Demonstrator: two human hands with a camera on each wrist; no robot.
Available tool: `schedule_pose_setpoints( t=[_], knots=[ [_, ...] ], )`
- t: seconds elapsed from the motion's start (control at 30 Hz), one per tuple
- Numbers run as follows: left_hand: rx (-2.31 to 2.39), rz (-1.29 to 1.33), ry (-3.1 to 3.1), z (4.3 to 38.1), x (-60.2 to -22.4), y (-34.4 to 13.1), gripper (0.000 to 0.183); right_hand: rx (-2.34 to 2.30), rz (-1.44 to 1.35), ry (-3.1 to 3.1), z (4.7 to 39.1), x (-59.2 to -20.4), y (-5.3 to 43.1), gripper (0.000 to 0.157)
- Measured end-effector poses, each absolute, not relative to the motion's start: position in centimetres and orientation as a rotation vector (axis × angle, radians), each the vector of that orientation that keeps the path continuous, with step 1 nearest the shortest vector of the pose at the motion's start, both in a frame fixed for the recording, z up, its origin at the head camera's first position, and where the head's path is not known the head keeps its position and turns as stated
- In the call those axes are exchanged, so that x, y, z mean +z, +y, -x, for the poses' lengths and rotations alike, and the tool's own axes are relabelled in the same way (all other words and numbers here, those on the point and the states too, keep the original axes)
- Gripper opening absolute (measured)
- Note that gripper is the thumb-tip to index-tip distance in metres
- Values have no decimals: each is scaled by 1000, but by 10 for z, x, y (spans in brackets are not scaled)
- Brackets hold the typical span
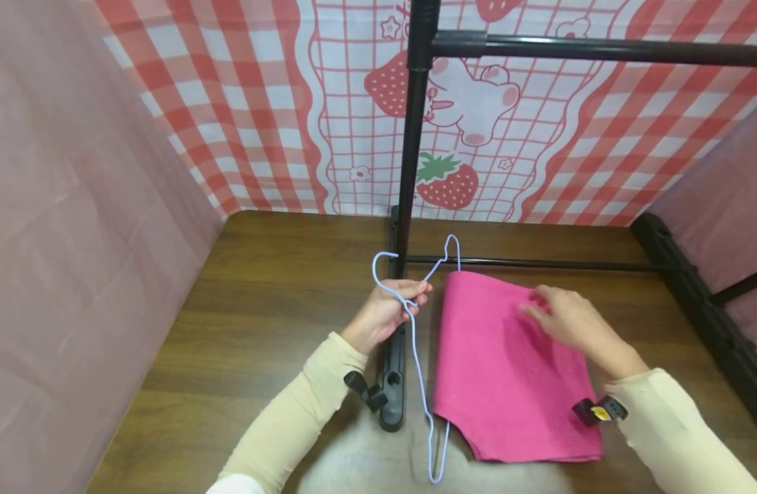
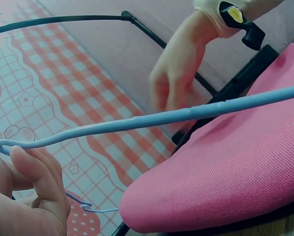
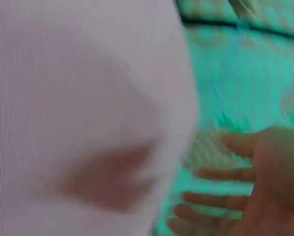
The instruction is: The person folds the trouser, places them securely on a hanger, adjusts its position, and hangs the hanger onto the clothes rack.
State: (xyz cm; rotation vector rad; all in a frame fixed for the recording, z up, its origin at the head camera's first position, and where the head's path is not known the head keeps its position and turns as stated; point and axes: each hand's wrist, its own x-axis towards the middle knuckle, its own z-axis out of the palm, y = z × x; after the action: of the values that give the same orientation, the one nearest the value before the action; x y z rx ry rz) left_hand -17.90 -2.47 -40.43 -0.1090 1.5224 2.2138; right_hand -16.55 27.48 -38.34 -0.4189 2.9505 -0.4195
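My left hand (image 1: pixel 391 305) grips a light blue wire hanger (image 1: pixel 417 357) just below its hook, fingers curled round the wire. A pink folded cloth (image 1: pixel 489 384) hangs over the hanger's bar and spreads to the right. In the left wrist view the hanger's wire (image 2: pixel 161 118) runs across in front of the cloth (image 2: pixel 220 182). My right hand (image 1: pixel 570 319) is over the cloth's far right part, its fingers extended. In the right wrist view that hand (image 3: pixel 270 182) has its fingers spread beside the cloth (image 3: pixel 87 73), which carries a blurred dark shadow.
A black rack stands on the wooden table (image 1: pixel 255 309), with its upright post (image 1: pixel 414 137) and foot (image 1: pixel 392 401) behind my left hand. Its top rail (image 1: pixel 601 49) runs right, and a low bar (image 1: pixel 539 263) lies behind the cloth. A checked strawberry curtain (image 1: pixel 261 123) backs the table.
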Motion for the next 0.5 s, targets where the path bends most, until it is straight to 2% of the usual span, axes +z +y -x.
schedule_pose_setpoints(
  t=[0.1,0.17,0.3,0.5],
  knots=[
    [2217,120,1521,180,-404,-24,27,-365,692,2922,162,-403,248,61],
    [2209,116,1524,181,-404,-23,27,-279,740,2863,157,-417,242,73],
    [2192,101,1542,183,-401,-26,31,-168,610,2814,148,-433,256,86],
    [2196,119,1577,184,-398,-34,31,-240,410,2770,144,-438,283,100]
  ],
)
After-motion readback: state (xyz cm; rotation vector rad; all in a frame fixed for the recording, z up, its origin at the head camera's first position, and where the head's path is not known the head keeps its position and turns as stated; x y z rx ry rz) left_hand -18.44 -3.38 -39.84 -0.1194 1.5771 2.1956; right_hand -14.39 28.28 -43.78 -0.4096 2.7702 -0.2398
